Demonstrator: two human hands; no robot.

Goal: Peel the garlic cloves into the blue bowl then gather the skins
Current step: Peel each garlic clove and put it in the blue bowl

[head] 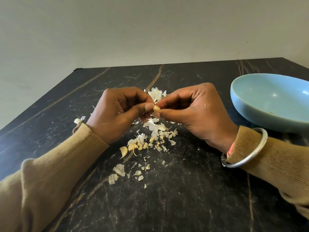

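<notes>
Black stone with pale and brown veins makes up the table [184,198], which runs back to a plain light wall [133,30]. Both forearms, in tan ribbed sleeves [50,173], reach in from the near corners and meet over the middle of the table.

The left hand [117,113] and the right hand [197,113] are raised just off the surface, knuckles up and fingers curled inward. Thumb and fingertips of each hand pinch the same small garlic clove [156,108] between them. The left thumb lies flat along its top, and the right thumb presses it from below.

The blue bowl [260,104] sits to the right, just beyond the right wrist and apart from the hands. A tiny pale bit lies inside by its near wall.

White papery skins [155,128] are strewn under and behind the hands and trail toward the person. Several unpeeled cloves [133,147] lie among them, between the two wrists. One more clove sits by the left cuff.

A silver bangle [250,151] rings the right sleeve.
</notes>
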